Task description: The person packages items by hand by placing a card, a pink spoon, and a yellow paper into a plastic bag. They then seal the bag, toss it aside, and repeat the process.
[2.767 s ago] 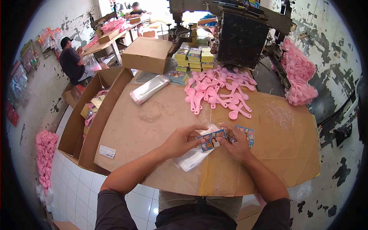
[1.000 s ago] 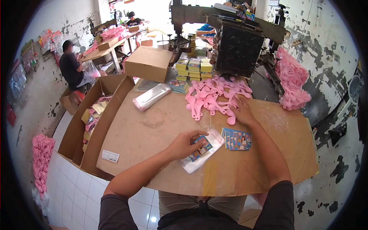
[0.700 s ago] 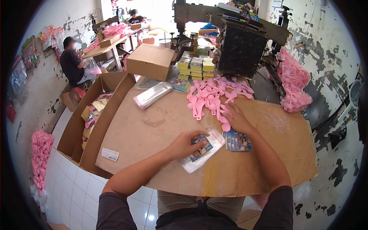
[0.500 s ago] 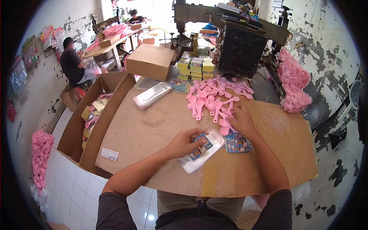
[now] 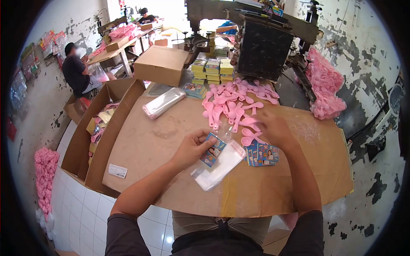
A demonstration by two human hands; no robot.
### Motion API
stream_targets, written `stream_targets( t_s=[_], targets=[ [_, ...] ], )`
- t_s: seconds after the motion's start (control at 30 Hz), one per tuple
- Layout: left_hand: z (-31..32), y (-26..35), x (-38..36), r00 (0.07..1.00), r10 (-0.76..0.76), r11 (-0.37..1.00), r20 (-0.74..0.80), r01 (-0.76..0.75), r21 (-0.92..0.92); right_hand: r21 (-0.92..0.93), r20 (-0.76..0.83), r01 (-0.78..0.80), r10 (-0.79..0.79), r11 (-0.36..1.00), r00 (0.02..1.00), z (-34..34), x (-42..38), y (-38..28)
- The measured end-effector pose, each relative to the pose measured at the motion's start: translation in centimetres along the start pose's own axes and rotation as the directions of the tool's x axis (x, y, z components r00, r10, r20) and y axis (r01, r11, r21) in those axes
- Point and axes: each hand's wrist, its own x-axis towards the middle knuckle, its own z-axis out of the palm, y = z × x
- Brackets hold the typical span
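Observation:
My left hand [image 5: 193, 149] is closed, thumb on top, on a blue printed card [image 5: 215, 152]. Clear plastic shows around the card's upper end, seemingly a bag. Beneath it lies a stack of clear plastic bags [image 5: 218, 168] with pinkish edges. My right hand [image 5: 276, 130] is at the near right side of a pile of pink spoons [image 5: 226, 100], its fingers closed on the handle of a pink spoon [image 5: 248, 122]. Two more spoons [image 5: 251, 138] lie just below that hand, beside a spread stack of blue cards [image 5: 265, 155].
A long carton [image 5: 96, 164] of packed items stands left of the cardboard-covered table [image 5: 153, 141]. Behind are a bundle of clear bags [image 5: 164, 102], a closed box [image 5: 160, 64], card stacks [image 5: 212, 70] and a black machine [image 5: 262, 49]. A person [image 5: 77, 72] sits at far left.
My left hand has moved slightly left with the card, uncovering more of the bag stack. My right hand has drawn a spoon a little out from the pile. The view has shifted slightly.

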Motion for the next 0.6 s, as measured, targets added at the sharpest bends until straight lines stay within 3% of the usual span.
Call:
stream_targets(
  t_s=[0.03, 0.13, 0.33, 0.53, 0.6],
  targets=[
    [0.1, 0.2, 0.0, 1.0, 0.005, 1.0, -0.009, -0.005, 0.002, 0.026, 0.105, -0.015, 0.012, 1.0, 0.994, -0.7, 0.2, -1.0],
    [0.2, 0.9, -0.1, 0.999, 0.024, 1.0, -0.041, -0.023, 0.012, 0.213, 0.089, -0.003, -0.016, 0.977, 0.996, -1.6, 1.1, -4.2],
    [0.1, 0.6, -0.2, 0.998, 0.054, 0.998, -0.034, -0.054, 0.009, 0.347, 0.286, 0.076, -0.183, 0.935, 0.94, -2.3, 2.4, -3.4],
    [0.5, 0.0, -0.2, 0.998, 0.056, 0.998, -0.035, -0.056, 0.013, 0.447, 0.168, 0.117, -0.212, 0.887, 0.963, -2.6, 2.0, -3.7],
    [0.6, 0.1, -0.3, 0.999, 0.051, 0.999, -0.019, -0.05, 0.019, 0.47, 0.235, 0.034, -0.162, 0.882, 0.958, -2.1, 1.7, -3.9]
  ],
)
